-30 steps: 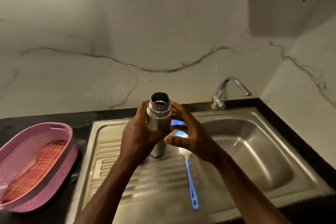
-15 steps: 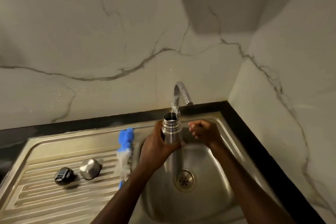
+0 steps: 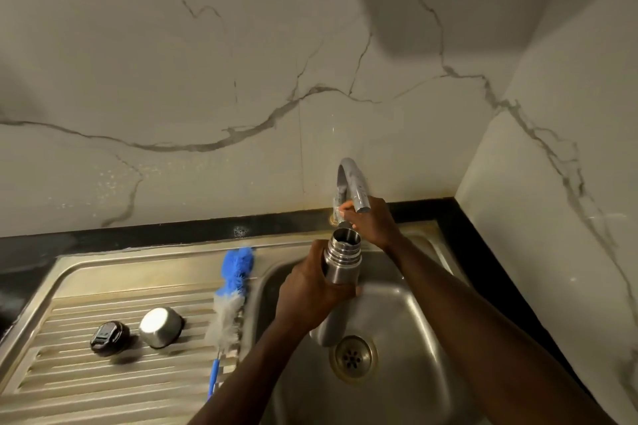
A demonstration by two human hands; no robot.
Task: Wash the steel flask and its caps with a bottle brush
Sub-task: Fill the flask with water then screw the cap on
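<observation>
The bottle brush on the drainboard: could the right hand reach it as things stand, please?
Probably not directly: the right hand is at the tap, and the left hand holding the flask lies between it and the bottle brush.

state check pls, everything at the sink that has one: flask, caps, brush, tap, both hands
steel flask: uncapped, mouth up under the spout, held over the basin
black cap: off, on the drainboard
steel cap: off, lying beside the black cap
bottle brush: unused, lying on the drainboard
tap: no water stream visible
left hand: grips the flask body
right hand: at the tap base; grip unclear
</observation>
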